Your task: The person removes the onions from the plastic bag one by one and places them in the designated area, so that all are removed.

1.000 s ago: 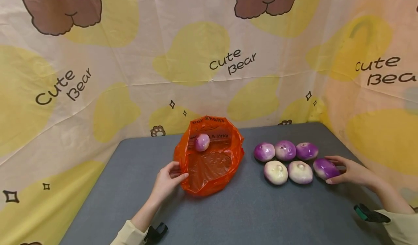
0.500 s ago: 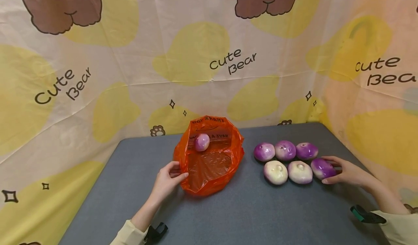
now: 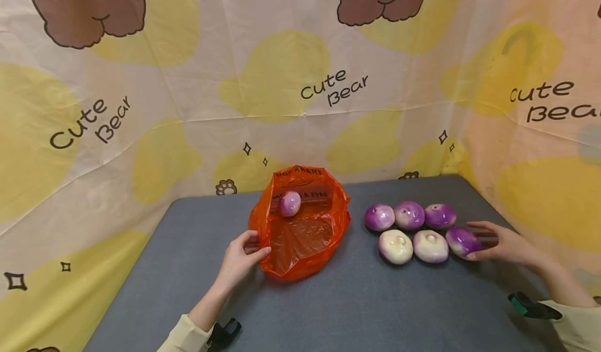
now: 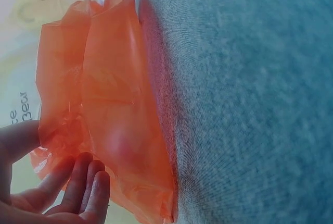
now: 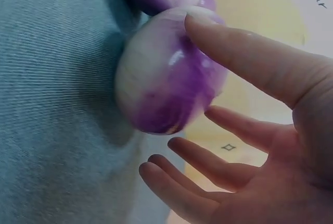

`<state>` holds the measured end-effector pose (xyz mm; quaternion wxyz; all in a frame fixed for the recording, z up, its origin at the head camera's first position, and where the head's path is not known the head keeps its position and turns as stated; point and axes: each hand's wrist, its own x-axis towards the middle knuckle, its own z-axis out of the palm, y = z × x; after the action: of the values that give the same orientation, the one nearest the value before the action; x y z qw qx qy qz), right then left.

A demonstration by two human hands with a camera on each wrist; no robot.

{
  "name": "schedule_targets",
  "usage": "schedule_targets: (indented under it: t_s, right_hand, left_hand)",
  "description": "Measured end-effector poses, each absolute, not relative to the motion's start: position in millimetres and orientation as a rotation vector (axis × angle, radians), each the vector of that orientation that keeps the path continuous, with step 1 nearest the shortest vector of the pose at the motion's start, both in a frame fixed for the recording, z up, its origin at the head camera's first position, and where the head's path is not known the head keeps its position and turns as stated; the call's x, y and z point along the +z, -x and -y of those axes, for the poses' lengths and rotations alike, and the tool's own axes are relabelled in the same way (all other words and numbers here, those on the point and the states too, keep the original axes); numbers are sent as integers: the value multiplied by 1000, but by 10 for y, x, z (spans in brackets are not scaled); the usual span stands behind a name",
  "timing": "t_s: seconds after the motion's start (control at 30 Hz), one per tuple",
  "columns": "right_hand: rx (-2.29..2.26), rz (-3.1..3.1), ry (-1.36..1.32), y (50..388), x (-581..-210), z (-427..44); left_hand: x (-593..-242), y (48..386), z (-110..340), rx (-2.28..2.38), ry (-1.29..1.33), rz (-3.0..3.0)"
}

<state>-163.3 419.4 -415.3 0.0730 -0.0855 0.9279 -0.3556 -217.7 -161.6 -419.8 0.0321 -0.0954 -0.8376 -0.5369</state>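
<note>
My left hand [image 3: 241,258] pinches the left rim of an open orange plastic bag [image 3: 300,271] between thumb and fingers. One purple-and-white onion [image 3: 290,204] lies inside that bag; in the left wrist view it shows only as a faint pink spot through the plastic. At the right, my right hand [image 3: 502,245] is beside a glossy purple onion [image 3: 462,241], the rightmost of the front row. Its fingers [image 5: 208,164] are spread and hang apart from the onion, while the thumb lies at or against the upper side in the right wrist view.
Two pale-bottomed onions, one at the left [image 3: 396,246] and one in the middle [image 3: 431,246], complete the front row. Three purple onions [image 3: 409,215] sit side by side behind them. The grey table [image 3: 357,310] meets a printed cloth backdrop [image 3: 263,81] at the back and sides.
My right hand slid the purple onion left, up against its neighbour, then loosened its fingers and drew back slightly to the right. The left hand and bag stayed put.
</note>
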Motion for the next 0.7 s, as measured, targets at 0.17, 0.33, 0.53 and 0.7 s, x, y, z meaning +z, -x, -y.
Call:
schedule_targets:
  t_s: [0.17,0.33,0.53,0.7]
  right_hand:
    - [-1042,-2788,218,1659,-4043,-4205]
    - [-1039,-2871,242,1730,-3909,-4130]
    - [-1038,-2933,294,1829,-3731,-3937]
    - [-997,-2961,285,1890,-3577,-3714]
  left_hand:
    - [-4300,2230,1663,-1644,285,2567]
    - [-4301,2223,1686,-1638,268,2570]
    - [-4301,2231,1669,-1644,262,2563]
    - [-4306,2252,1624,-1665,267,2564]
